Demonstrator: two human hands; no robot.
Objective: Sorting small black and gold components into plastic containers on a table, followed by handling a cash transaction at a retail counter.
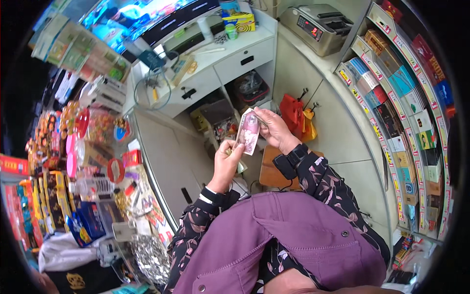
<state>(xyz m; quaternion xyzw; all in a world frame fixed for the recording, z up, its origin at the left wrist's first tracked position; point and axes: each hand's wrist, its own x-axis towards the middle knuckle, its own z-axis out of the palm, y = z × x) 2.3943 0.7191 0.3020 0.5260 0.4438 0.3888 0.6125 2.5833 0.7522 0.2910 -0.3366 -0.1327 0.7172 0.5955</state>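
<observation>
Between my two hands is a purple-and-white banknote [249,131], stretched out at a slant in front of my chest. My left hand [225,165] pinches its lower left edge with thumb and fingers. My right hand [277,131] grips the upper right edge, its fingers partly behind the note. A pale, yellowish-green paper edge [241,167] shows beside my left fingers; I cannot tell what it is. Both forearms wear black sleeves with pink leaves, and a dark band is round each wrist.
Ahead stands a white desk [215,63] with drawers and a screen [142,19]. Cigarette-pack shelves [391,112] rise on the right. Sweets jars [100,125] crowd the left counter. Red and yellow bags [293,115] hang beyond my right hand, above a wooden stool [274,169].
</observation>
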